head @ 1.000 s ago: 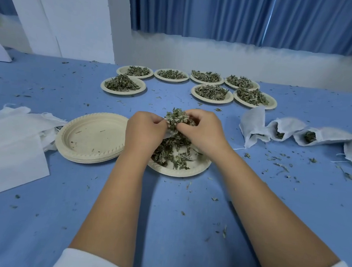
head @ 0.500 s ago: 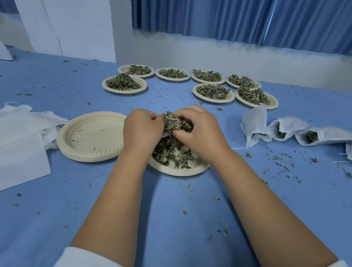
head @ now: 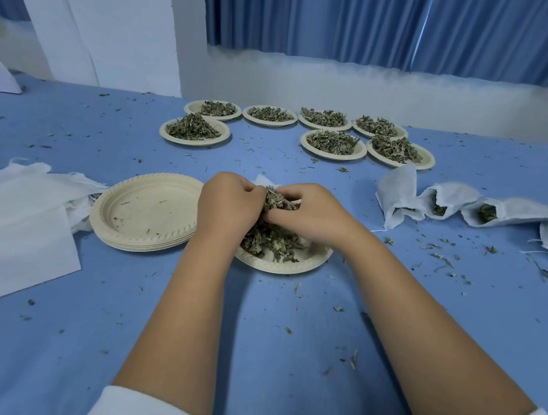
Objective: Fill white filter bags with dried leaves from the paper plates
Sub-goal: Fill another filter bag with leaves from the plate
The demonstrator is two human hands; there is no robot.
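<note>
Since 1.0 s ago, the clump of dried leaves (head: 276, 201) has been brought lower between the hands, and a corner of a white filter bag (head: 263, 182) is now exposed behind them. The clump is pinched by the curled fingers of the right hand (head: 315, 218). The left hand (head: 228, 211) is curled at the bag, apparently to hold its mouth open, though that grip is hidden. Both are kept over the paper plate (head: 279, 268) so that spilled leaf is caught. 4 filled bags (head: 398, 200) are laid at the right, with 7 loaded plates (head: 333, 142) beyond. No writing is legible.
</note>
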